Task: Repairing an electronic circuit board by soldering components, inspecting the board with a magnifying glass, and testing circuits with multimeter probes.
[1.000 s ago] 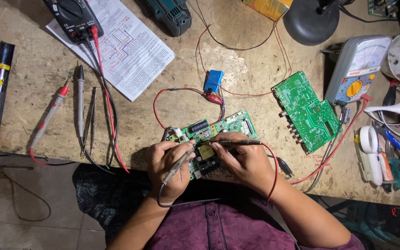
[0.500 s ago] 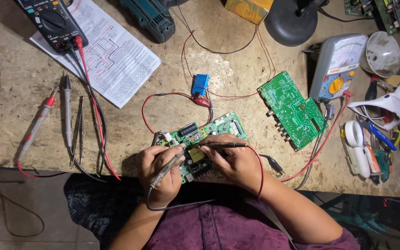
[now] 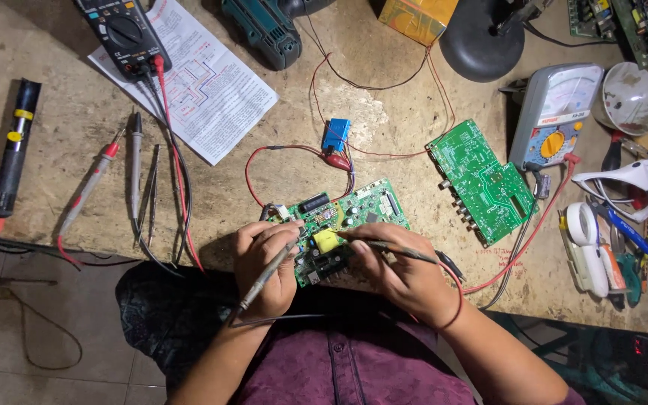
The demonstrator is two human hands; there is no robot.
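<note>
- Left hand fingers clamped round a slim grey probe; its tip rests on the small green circuit board with a yellow block part, near the board's left side.
- Right hand fingers pinched together on a second dark probe, held nearly flat, tip just beside the yellow part.
- That board lies at the near edge of the worn wooden surface, about the middle, right in front of the person; a red wire loops from it up to a small blue component.
- How far along: both probes sit on the board, so the testing looks to be under way. Board is bare and open, nothing closed up. Can't tell whether any reading has been taken.
- Larger green circuit board lies apart to the right, untouched.
- White analogue meter with an orange dial near the right edge; red lead runs from it toward the right hand.
- Black digital multimeter on a printed paper sheet at the far left corner; its red and black spare probes lie unused toward the left edge.
</note>
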